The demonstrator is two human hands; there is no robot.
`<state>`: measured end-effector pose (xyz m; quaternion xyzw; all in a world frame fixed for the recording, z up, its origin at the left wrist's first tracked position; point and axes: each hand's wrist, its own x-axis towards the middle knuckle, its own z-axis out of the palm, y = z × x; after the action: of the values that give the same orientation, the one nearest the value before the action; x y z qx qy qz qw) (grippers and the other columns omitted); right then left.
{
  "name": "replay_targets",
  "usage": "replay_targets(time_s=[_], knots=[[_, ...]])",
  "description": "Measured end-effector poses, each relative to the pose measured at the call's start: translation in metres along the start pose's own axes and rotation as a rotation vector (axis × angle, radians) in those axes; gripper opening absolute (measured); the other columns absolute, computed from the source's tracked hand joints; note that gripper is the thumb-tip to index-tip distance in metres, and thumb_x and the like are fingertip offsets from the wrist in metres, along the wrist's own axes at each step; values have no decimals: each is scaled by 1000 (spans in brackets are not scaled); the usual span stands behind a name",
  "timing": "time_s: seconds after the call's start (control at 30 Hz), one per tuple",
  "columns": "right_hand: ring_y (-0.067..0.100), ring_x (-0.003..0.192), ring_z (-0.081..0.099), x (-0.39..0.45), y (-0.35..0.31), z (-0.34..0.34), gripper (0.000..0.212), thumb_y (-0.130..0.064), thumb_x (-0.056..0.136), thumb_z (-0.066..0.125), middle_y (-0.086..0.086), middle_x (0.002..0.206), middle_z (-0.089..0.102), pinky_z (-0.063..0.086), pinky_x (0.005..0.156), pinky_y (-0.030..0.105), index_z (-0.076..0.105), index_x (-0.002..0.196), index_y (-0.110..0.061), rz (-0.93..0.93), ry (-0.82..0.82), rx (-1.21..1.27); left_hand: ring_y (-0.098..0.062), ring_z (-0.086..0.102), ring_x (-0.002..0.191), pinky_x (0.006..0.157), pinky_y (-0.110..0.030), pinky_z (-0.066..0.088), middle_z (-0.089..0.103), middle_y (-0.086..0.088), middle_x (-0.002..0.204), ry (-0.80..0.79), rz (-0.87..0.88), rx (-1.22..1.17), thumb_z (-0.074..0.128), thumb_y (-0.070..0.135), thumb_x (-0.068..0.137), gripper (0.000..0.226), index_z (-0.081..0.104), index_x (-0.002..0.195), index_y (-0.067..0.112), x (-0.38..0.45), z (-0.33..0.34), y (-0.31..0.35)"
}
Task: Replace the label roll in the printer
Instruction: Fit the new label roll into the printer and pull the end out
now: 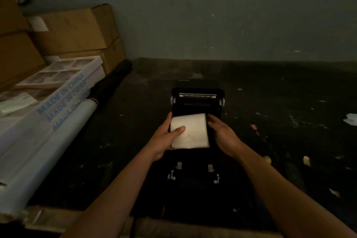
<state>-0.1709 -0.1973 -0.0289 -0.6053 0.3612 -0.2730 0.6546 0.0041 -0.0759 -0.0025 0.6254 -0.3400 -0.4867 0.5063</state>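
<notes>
A black label printer [197,100] sits open on the dark floor, its metal roller bar showing at the far end. The lid [193,177] lies folded toward me with white clips on it. A white label roll [193,131] lies in the printer's bay. My left hand [166,137] grips the roll's left end, thumb across its top. My right hand [222,133] holds the right end, where a black holder sits against the roll. The scene is dim.
Cardboard boxes [73,31] and flat white boxes printed "MADE IN CHINA" [61,94] are stacked at the left, with a pale rolled sheet [48,150] and a dark roll [110,85] beside them. Paper scraps [350,119] litter the floor at right. A wall stands behind.
</notes>
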Motion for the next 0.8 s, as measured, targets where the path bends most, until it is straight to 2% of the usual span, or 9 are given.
replay_targets(time_s=[0.07,0.17,0.27,0.37,0.43,0.5,0.57,0.7,0.8], knots=[[17,124,45,-2,3,4,46,-25,94,45,-1,134,48,31,110,43,36,139,-27,-22,79,-22,-9,55,105,77,-38,58,49,15,119,-40,7,-4,64,27,87,81,11,145,45,7,-6,1],[10,122,43,-8,7,6,51,-28,95,46,-9,128,47,34,103,32,27,143,-31,-62,158,-67,-14,53,112,90,-46,53,46,9,129,-95,18,5,64,27,87,82,9,144,48,15,-9,1],[14,116,50,-6,11,8,50,-35,91,52,-5,124,54,39,102,38,37,139,-26,-24,293,-102,-14,53,111,90,-48,53,45,8,132,-98,-1,-26,65,26,86,83,10,144,48,20,-8,-6],[20,100,61,-1,16,9,37,-49,83,59,5,106,67,48,93,44,62,105,-20,62,493,-225,-18,51,117,92,-50,51,42,4,139,-66,-8,-55,66,28,85,83,11,145,45,24,-4,-15],[18,88,64,1,18,8,35,-56,81,56,2,89,70,52,80,38,68,84,-23,108,501,-290,-19,49,120,97,-50,48,42,2,143,-40,4,-45,67,28,85,84,11,145,43,27,-1,-20],[15,79,64,1,18,5,36,-55,83,55,-1,79,70,48,64,28,69,76,-23,109,499,-340,-20,48,122,100,-51,45,41,1,144,-27,3,-39,67,28,84,85,10,146,42,29,2,-23],[14,74,61,1,17,1,32,-48,87,53,0,76,68,40,57,24,67,75,-22,77,474,-432,-21,47,124,101,-51,44,40,1,145,-23,-2,-15,67,28,84,85,10,146,42,32,4,-25],[16,85,60,3,12,-6,21,-23,92,52,7,94,67,43,72,25,70,97,-14,97,318,-497,-20,45,125,103,-48,42,40,1,145,7,39,83,66,32,85,83,11,146,41,37,7,-26],[19,105,59,1,5,-14,28,-9,90,53,11,116,65,44,96,32,63,116,-7,127,142,-518,-19,44,125,105,-46,40,40,2,146,19,50,145,65,33,86,82,10,146,40,39,9,-24]])
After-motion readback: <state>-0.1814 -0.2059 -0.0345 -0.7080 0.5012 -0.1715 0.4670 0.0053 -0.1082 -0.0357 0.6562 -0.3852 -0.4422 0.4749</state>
